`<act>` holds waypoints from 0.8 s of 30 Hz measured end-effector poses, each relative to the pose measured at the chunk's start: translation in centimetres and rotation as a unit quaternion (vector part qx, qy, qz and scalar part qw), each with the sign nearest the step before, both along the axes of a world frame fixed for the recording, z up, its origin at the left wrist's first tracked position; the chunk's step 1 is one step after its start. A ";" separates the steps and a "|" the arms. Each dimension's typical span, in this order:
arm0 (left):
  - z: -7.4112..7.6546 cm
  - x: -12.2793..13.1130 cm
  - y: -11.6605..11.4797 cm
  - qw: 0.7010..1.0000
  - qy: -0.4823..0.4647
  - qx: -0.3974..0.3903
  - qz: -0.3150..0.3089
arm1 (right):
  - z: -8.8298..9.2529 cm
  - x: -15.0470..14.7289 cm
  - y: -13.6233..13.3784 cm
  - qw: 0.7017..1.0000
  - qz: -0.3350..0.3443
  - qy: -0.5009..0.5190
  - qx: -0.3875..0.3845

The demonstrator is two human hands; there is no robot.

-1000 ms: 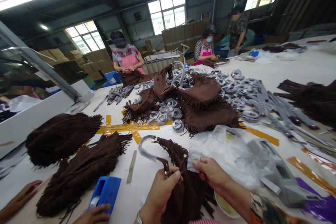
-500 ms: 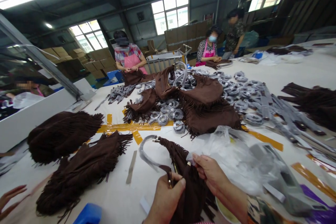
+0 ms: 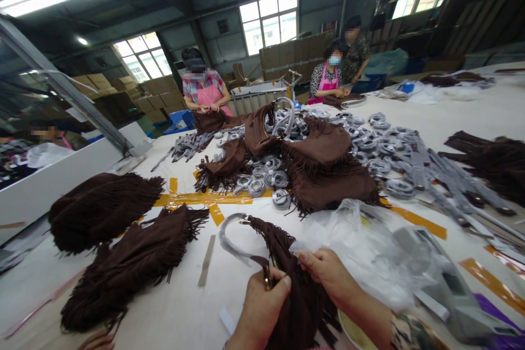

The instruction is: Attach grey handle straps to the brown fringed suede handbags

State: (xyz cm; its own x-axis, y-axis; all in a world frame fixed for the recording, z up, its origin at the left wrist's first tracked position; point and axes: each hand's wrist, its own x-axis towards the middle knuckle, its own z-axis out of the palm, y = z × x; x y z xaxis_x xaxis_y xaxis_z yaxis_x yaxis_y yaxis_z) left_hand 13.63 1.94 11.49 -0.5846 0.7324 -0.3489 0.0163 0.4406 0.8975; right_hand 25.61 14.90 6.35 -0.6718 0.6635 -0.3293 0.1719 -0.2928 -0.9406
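Observation:
My left hand [image 3: 262,301] is closed round the end of a handbag strap [image 3: 268,278] by its gold-coloured metal fitting. The rest of that strap, sheathed in clear plastic wrap [image 3: 228,238], loops away to the far end of a dark brown fringed bag [image 3: 301,303]. This bag lies below and between both hands. My right hand [image 3: 324,270] pinches a piece of thin clear plastic film [image 3: 296,248] just above the bag; its fingertips are partly hidden. Beside that hand, crumpled clear plastic bags [image 3: 361,246] spread over the table.
Two brown fringed bags [image 3: 135,268] lie to the left, near another person's hand [image 3: 97,340]. More brown bags [image 3: 320,145] and coiled wrapped straps [image 3: 281,198] are heaped ahead. A grey tape dispenser [image 3: 455,290] stands right. Co-workers [image 3: 207,95] work across the table [image 3: 172,306].
My right hand has shifted slightly with the plastic film, while my left hand keeps its hold. The other person's hand has moved from the left edge to the bottom. A blue object there is gone from view.

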 end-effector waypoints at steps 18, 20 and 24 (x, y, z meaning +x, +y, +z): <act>-0.7 0.0 -0.4 0.997 0.051 0.019 -0.046 | -0.9 -0.4 -1.2 0.984 0.119 -0.020 0.132; -0.8 0.0 -0.7 0.997 0.032 0.062 -0.037 | -0.6 -0.5 -1.0 0.985 0.116 -0.016 0.126; -1.9 -0.5 -1.3 0.994 -0.031 0.109 0.014 | -0.2 -0.3 -0.8 0.976 0.187 0.000 0.115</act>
State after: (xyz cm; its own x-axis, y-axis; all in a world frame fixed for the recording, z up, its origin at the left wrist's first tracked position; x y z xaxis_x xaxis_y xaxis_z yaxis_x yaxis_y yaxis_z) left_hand 13.11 0.64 9.60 -0.5876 0.7787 -0.2200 -0.0506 0.2360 0.9704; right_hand 25.32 14.07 6.13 -0.8813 0.4277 -0.2009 0.2263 0.0086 -0.9740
